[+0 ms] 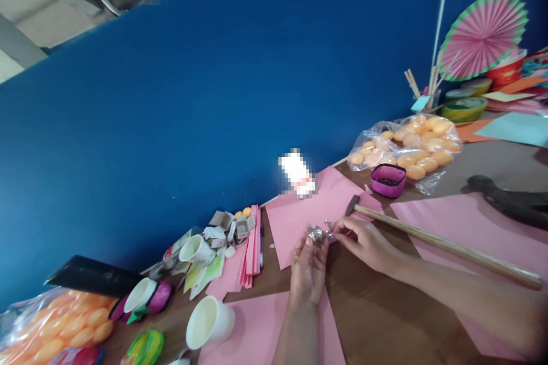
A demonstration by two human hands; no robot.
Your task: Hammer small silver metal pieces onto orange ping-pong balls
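In the head view, my left hand (309, 268) is closed around a small shiny silver ball-like piece (315, 234), held up at the fingertips. Just to its right, my right hand (363, 242) pinches a bit of the small silver pieces (329, 231); whether they join the round piece I cannot tell. Both hands are close together over the lower edge of a pink paper sheet (286, 234). A hammer (445, 239) with a wooden handle lies beyond my right forearm, its head on the pink paper.
Bags of orange plastic eggs (423, 148) lie at right and far left. White paper cups (210, 322), folded pink strips (252, 248) and small boxes (222, 219) stand at left. A magenta container (388, 181) holds tiny dark pieces. A blue wall (192, 97) closes the back.
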